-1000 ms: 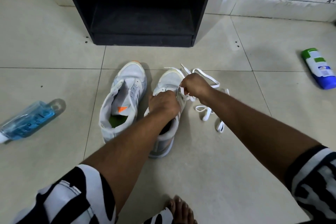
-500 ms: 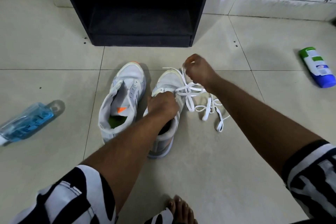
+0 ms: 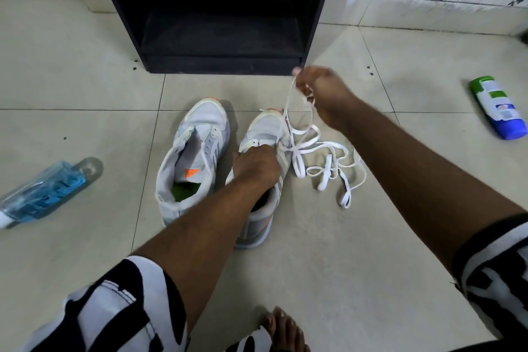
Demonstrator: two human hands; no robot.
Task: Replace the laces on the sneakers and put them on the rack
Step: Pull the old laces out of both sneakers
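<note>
**Lacing the right-hand sneaker**

The right hand (image 3: 320, 94) pinches the white lace (image 3: 288, 111) in a narrow grip, drawn up from the sneaker (image 3: 265, 134); the left hand (image 3: 255, 166) grips its tongue area. Threading seems underway; next, feed the following eyelet. The other sneaker (image 3: 197, 151) sits unlaced beside it, the black rack (image 3: 217, 63) just beyond.

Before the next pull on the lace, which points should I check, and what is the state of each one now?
1. Left hand holds right sneaker steady: ok.
2. Right hand pinches white lace firmly: ok.
3. Loose lace on the floor free of knots: cannot tell, it lies in crossing loops.
4. Lace passes through the correct eyelet: cannot tell, the left hand hides it.
5. Left sneaker laced: not ok, no lace is visible.
6. Rack shelf free: ok.
</note>
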